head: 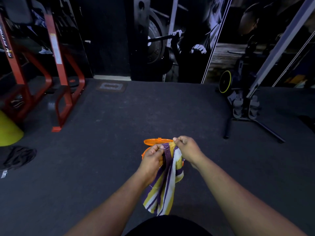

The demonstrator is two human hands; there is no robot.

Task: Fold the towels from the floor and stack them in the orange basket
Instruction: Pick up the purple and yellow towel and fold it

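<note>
Scene: a dim gym with dark rubber floor, seen from the head of a person looking down at 2 bare forearms reaching forward.
Left hand [152, 156]: fingers curled, pinching the top edge of the towel near its purple band.
Right hand [185, 147]: fingers curled, pinching the same top edge just beside the left hand, thumb and forefinger closed on a yellow corner.
Towel [164, 186]: striped purple, yellow and white; it hangs bunched from both hands, down toward the person's lap, clear of the floor.
Basket [153, 142]: orange, on the floor just beyond and beneath the hands; only its rim and 1 side show, the rest is hidden by hands and towel. Its contents cannot be seen.
Handling: the towel looks light, soft and limp. It sags into folds wherever it is not held, so it will not keep a shape by itself. The weave looks rough enough not to slip from a pinch.
Where to hold: probably the 2 top corners, hands drawn apart along the hem so the cloth hangs flat before folding.
Risk: a grip on bunched cloth mid-edge would likely give a crooked fold.
Left of hands: a black cloth [17, 157] on the floor, well apart, with a red frame [64, 92] farther off.
Right of hands: a machine stand [245, 106], well apart.
</note>
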